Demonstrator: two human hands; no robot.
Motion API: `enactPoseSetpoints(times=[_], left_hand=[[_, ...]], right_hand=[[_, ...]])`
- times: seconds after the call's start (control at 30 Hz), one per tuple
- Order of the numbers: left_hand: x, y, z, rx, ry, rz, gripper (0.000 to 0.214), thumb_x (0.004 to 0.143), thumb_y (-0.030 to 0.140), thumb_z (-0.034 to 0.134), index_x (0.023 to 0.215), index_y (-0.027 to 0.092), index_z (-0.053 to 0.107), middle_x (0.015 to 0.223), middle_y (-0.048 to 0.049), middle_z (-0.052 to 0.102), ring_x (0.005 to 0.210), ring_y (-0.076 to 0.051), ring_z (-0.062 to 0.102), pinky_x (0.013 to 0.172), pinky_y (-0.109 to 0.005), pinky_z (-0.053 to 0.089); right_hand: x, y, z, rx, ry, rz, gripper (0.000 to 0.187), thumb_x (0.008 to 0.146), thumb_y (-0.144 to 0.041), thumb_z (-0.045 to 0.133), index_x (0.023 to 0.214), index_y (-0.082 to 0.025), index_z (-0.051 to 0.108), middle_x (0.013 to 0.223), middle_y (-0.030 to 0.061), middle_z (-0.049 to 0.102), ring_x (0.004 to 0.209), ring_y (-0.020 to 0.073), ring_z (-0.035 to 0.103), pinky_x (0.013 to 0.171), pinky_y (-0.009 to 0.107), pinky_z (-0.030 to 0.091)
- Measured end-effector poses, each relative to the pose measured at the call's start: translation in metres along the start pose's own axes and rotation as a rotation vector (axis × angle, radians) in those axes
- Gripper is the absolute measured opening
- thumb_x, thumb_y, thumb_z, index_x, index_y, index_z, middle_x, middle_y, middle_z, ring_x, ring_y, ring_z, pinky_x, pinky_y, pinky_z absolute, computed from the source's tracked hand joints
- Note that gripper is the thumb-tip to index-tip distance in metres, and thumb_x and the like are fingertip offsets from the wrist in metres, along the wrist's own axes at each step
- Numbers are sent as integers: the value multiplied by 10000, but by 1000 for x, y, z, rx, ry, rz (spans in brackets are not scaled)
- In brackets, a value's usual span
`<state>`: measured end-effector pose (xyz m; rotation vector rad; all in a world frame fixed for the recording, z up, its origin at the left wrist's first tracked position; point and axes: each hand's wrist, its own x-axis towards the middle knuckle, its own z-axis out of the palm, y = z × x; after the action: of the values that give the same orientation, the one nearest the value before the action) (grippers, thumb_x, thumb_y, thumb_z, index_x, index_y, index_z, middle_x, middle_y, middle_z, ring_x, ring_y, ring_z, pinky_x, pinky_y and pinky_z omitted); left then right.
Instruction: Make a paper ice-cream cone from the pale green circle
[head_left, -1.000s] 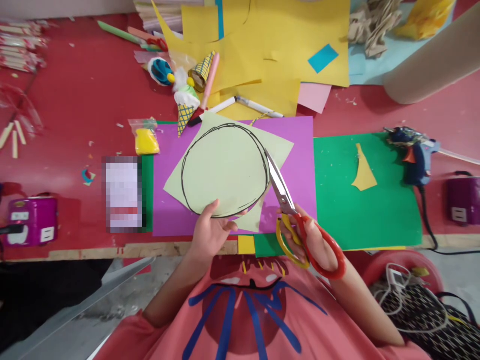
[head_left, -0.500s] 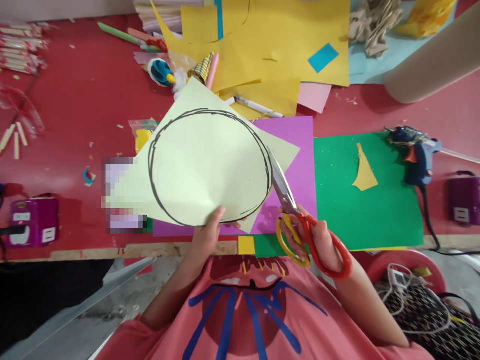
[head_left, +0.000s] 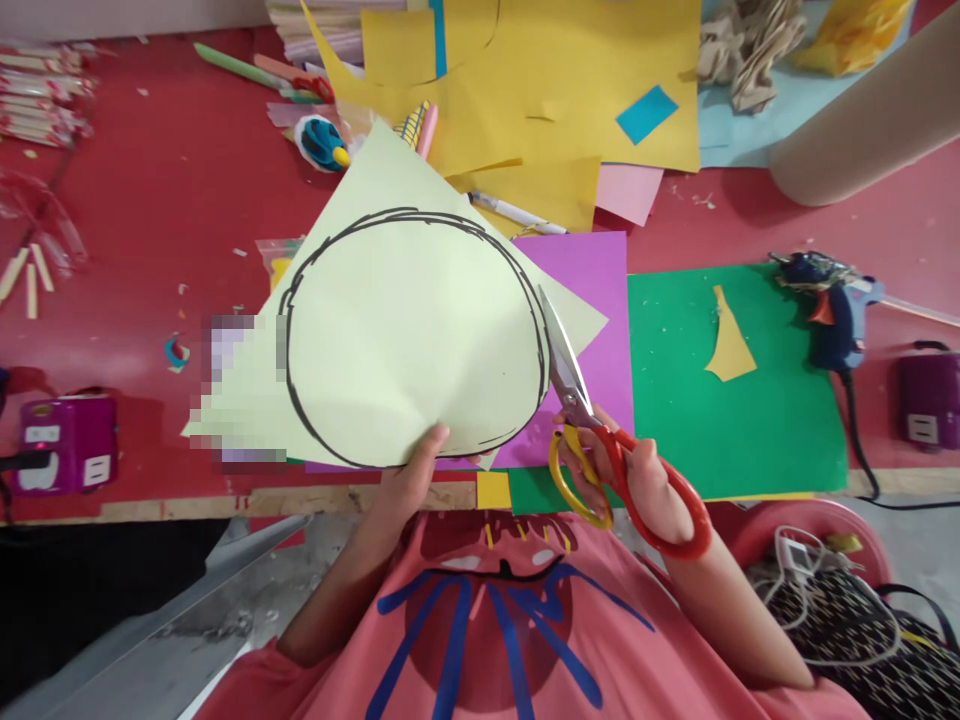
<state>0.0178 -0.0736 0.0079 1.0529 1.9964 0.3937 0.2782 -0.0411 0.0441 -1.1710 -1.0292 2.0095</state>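
Note:
My left hand (head_left: pixel 420 468) grips the lower edge of a pale green paper sheet (head_left: pixel 405 330), thumb on top and fingers underneath. A large rounded outline in black marker is drawn on the sheet. The paper is cut along the outline's lower right, up to the scissors. My right hand (head_left: pixel 637 480) holds a pair of scissors (head_left: pixel 574 395) with one red and one yellow handle. Their blades lie at the right side of the outline, pointing up and left, and part of the lower blade is hidden by the paper.
Purple paper (head_left: pixel 600 270) and green paper (head_left: pixel 735 420) lie beneath on the red table (head_left: pixel 172 200). To the right are a yellow scrap (head_left: pixel 729 340) and a blue glue gun (head_left: pixel 844 320). Behind sit a white pen (head_left: pixel 517 213), yellow sheets (head_left: pixel 555 60) and a cardboard tube (head_left: pixel 870 120).
The pale green sheet has turned slightly, its left corner moving left and down and its top corner shifting up and left. The scissors have stayed nearly in place.

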Motion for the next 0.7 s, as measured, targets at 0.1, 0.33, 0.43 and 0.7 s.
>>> enactPoseSetpoints(times=[0.1,0.33,0.43,0.7], left_hand=[[1,4,-2,-100,-30,-43,218,848,313,584,996,246,729,1066,-30,727,1117,-195,638,1090,-307,399],[2,11,-5,-230,-24,-183,165,771,291,669,917,259,740,1025,-36,736,1106,-239,642,1012,-331,492],[3,12,-5,-242,-17,-186,160,755,272,675,903,265,736,1031,-31,733,1142,-237,622,1021,-326,486],[8,35,-10,-228,79,-233,155,687,153,686,816,238,704,1077,-30,722,1229,-247,560,1080,-352,433]], right_hand=[[0,0,2,82,5,-6,635,791,-813,286,869,-211,471,535,-66,375,359,72,290,340,241,274],[0,3,5,153,25,-2,578,793,-793,343,850,-227,440,567,-73,349,355,59,246,297,219,215],[0,2,4,155,8,-9,567,794,-787,357,831,-225,423,595,-73,350,347,43,234,300,216,197],[-2,3,-2,153,-8,-9,559,820,-750,372,1002,-226,440,690,-56,378,362,29,231,284,207,201]])
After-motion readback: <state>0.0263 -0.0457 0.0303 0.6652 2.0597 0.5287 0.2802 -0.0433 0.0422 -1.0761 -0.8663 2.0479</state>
